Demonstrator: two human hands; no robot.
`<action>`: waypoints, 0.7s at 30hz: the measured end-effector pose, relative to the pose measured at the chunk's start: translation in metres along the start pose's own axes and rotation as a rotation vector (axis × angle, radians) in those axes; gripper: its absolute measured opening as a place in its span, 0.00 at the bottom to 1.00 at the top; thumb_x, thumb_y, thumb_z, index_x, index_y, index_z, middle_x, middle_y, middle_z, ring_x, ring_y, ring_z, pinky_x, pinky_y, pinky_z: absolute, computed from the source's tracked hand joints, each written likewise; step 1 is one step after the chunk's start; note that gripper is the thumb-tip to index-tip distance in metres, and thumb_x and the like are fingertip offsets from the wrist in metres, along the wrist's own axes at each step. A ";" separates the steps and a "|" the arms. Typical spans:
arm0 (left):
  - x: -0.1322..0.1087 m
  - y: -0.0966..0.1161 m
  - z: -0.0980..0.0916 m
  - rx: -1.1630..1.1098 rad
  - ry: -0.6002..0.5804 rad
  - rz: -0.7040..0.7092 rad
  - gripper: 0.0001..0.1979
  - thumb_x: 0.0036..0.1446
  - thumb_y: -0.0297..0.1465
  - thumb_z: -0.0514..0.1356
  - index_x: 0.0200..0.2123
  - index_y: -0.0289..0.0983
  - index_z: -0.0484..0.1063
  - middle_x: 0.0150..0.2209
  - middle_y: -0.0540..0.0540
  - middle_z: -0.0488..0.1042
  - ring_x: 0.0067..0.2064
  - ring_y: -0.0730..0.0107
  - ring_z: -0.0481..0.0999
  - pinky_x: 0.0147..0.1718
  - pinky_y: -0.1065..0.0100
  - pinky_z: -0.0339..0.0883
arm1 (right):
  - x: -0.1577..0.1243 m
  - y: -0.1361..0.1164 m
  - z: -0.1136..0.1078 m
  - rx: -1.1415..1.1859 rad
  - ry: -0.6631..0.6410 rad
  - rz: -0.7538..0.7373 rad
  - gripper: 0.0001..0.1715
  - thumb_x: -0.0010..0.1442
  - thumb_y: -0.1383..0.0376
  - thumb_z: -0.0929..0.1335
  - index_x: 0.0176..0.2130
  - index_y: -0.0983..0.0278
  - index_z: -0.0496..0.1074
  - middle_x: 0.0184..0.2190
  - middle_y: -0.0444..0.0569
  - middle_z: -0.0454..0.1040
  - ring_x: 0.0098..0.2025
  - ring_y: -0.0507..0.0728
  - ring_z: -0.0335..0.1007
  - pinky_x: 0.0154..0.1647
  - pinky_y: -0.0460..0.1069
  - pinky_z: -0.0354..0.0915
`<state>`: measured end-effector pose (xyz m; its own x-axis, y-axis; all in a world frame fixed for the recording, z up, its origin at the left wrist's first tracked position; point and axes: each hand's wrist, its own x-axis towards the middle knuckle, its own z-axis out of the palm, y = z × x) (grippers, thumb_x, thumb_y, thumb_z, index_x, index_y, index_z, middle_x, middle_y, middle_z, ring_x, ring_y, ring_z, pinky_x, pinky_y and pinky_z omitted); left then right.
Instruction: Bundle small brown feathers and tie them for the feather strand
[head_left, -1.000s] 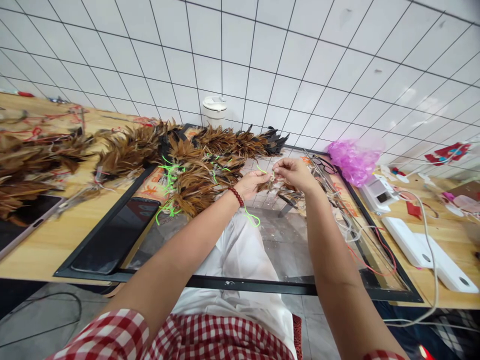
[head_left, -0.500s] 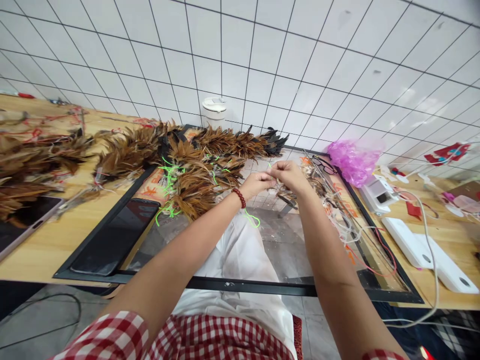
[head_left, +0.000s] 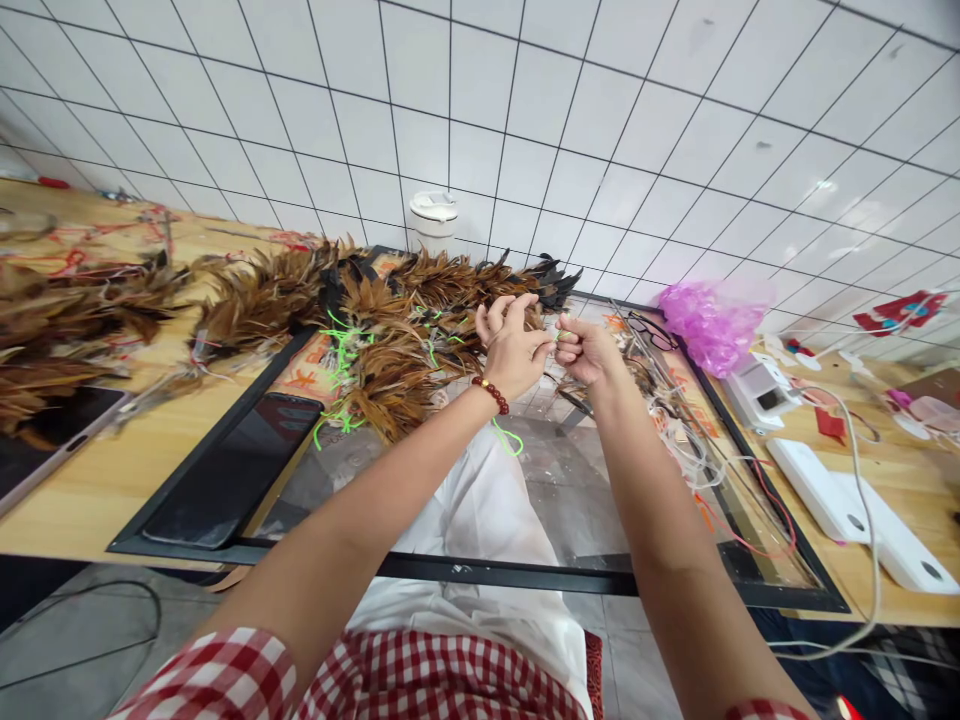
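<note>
My left hand (head_left: 513, 352) and my right hand (head_left: 589, 352) meet above the glass panel, fingertips nearly touching. Thumb and forefinger of the left pinch a thin green cord, its other fingers raised and spread. The right hand is closed, its fingers curled in with the thumb pressing on the cord; only a tiny light-green bit shows between the two hands. A bright green cord loop (head_left: 509, 438) hangs just below my left wrist. Left of the hands lie brown feather bunches (head_left: 386, 395) with green cord ties (head_left: 343, 350).
A black-framed glass panel (head_left: 540, 578) covers the table's middle. Around it are a black phone (head_left: 236, 470), a lidded white cup (head_left: 433, 220), a pink plastic bag (head_left: 709, 322), eyeglasses (head_left: 651, 330) and white devices (head_left: 817, 490). More feather strips (head_left: 262, 295) lie at left.
My left hand has turned and lifted its outer fingers apart. My right hand has rotated into a closed curl and shifted slightly right. The green cord end at the fingertips is now mostly hidden.
</note>
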<state>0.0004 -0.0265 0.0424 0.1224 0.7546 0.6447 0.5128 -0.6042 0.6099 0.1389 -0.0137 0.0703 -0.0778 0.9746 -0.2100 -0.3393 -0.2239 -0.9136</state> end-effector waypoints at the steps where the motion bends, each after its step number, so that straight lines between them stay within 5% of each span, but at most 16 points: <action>1: 0.000 0.001 -0.001 0.024 0.010 0.003 0.05 0.50 0.33 0.62 0.25 0.41 0.77 0.58 0.47 0.63 0.61 0.49 0.49 0.60 0.47 0.31 | 0.000 -0.001 0.000 0.021 -0.011 0.031 0.13 0.53 0.65 0.70 0.25 0.63 0.61 0.12 0.32 0.46 0.14 0.43 0.34 0.11 0.39 0.42; 14: -0.002 0.005 -0.011 0.321 -0.081 0.008 0.11 0.58 0.34 0.55 0.32 0.41 0.76 0.46 0.40 0.64 0.48 0.54 0.59 0.46 0.53 0.52 | -0.003 0.000 0.007 0.274 -0.077 0.230 0.11 0.62 0.69 0.63 0.27 0.65 0.61 0.11 0.32 0.48 0.12 0.42 0.37 0.10 0.36 0.43; 17: -0.001 0.002 -0.011 0.315 -0.097 0.006 0.10 0.58 0.32 0.54 0.33 0.40 0.76 0.46 0.40 0.64 0.48 0.55 0.60 0.46 0.53 0.52 | -0.001 0.002 0.009 0.161 -0.053 0.188 0.10 0.60 0.69 0.65 0.27 0.66 0.62 0.12 0.32 0.47 0.12 0.42 0.35 0.10 0.36 0.42; 21: 0.003 -0.007 -0.003 0.153 -0.114 -0.071 0.06 0.53 0.29 0.58 0.28 0.39 0.76 0.50 0.43 0.65 0.52 0.56 0.60 0.49 0.55 0.52 | 0.000 0.007 0.005 -0.093 0.028 -0.053 0.11 0.52 0.65 0.71 0.26 0.66 0.64 0.12 0.32 0.47 0.14 0.42 0.35 0.11 0.39 0.39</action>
<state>-0.0053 -0.0204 0.0410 0.1725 0.8231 0.5411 0.6456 -0.5094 0.5690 0.1317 -0.0154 0.0662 -0.0355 0.9851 -0.1685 -0.2534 -0.1720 -0.9520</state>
